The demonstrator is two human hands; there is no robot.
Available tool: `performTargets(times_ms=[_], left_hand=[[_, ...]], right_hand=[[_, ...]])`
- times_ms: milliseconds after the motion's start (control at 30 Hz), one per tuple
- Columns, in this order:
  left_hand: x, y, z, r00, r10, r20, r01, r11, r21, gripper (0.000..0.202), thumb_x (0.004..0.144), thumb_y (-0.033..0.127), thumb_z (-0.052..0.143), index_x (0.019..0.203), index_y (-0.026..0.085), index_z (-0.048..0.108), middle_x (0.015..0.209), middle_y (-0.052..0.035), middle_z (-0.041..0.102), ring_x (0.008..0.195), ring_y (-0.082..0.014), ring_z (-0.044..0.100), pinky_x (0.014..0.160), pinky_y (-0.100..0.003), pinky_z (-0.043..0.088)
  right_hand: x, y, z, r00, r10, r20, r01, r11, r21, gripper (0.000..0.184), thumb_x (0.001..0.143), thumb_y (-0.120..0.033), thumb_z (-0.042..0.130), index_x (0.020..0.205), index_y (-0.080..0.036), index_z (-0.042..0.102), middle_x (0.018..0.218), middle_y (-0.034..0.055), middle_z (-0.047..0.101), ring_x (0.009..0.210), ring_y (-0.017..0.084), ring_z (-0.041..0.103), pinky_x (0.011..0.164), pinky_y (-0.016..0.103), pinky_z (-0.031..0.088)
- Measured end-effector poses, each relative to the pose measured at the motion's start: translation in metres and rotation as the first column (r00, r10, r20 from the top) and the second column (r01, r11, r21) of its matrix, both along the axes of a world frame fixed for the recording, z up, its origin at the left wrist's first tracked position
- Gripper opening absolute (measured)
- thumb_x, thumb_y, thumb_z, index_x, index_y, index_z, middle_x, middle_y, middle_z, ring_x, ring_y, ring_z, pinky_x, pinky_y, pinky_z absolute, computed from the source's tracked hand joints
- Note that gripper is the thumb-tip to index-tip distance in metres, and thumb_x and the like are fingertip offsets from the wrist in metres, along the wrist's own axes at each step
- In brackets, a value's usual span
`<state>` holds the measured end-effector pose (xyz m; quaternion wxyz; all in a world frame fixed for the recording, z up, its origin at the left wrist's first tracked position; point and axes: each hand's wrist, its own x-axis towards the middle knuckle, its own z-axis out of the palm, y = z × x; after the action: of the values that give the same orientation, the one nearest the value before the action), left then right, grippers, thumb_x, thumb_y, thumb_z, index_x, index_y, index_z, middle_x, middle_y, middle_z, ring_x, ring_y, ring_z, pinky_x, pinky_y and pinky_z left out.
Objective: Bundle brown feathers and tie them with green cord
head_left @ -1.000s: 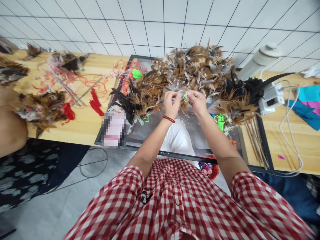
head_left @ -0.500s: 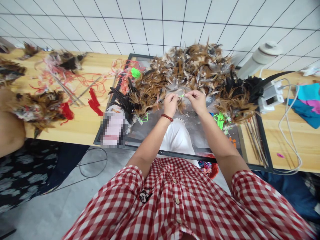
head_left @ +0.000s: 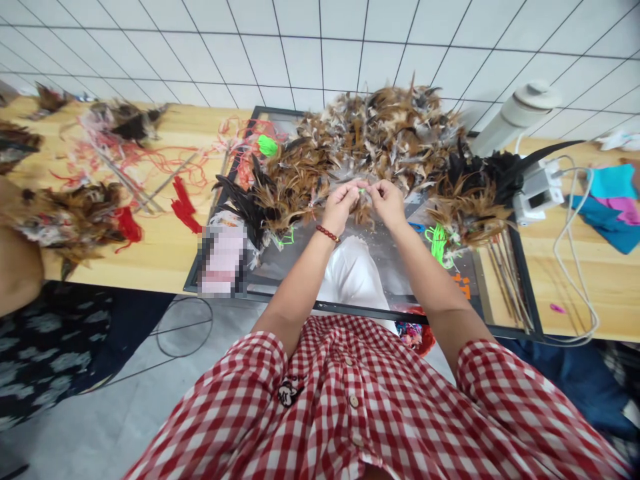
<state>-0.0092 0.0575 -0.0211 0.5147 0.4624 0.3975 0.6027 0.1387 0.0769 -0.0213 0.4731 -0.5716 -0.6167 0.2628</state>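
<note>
My left hand (head_left: 341, 203) is closed in a pinch, and a short bit of bright green string (head_left: 362, 191) shows at its fingertips. A small brown feather tuft (head_left: 363, 215) hangs just below them. Close beside it, my right hand (head_left: 387, 201) also pinches at the string's other side; its fingertips partly hide what they grip. Both hands hover in front of a large heap of brown and white feathers (head_left: 385, 133). A bundle of green string (head_left: 438, 244) lies right of my right forearm, near a blue ring-shaped piece (head_left: 417, 227).
A black-framed tray (head_left: 529, 280) surrounds the feathers, with thin sticks (head_left: 507, 280) at its right. Black feathers (head_left: 245, 203), a blurred-out phone-like object (head_left: 223, 260) and red tassels (head_left: 184, 207) lie leftward. A white bottle (head_left: 520, 117) stands behind; another person's arm (head_left: 20, 247) is far left.
My hands have come slightly closer together, and less of the green string shows between them. The whole view has shifted a little; the things on the table stay where they were.
</note>
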Motion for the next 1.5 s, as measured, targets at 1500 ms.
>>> performTargets(times_ms=[1500], left_hand=[[0.003, 0.003, -0.002, 0.988, 0.128, 0.082, -0.116, 0.984, -0.136, 0.024, 0.060, 0.009, 0.085, 0.068, 0.017, 0.064, 0.069, 0.0030, 0.069, 0.065, -0.0081, 0.062, 0.067, -0.020, 0.049]], right_hand=[[0.013, -0.012, 0.017, 0.950, 0.247, 0.189, -0.282, 0.940, 0.190, 0.025, 0.090, -0.040, 0.056, 0.075, -0.021, 0.063, 0.077, 0.0044, 0.067, 0.077, 0.020, 0.060, 0.078, 0.034, 0.047]])
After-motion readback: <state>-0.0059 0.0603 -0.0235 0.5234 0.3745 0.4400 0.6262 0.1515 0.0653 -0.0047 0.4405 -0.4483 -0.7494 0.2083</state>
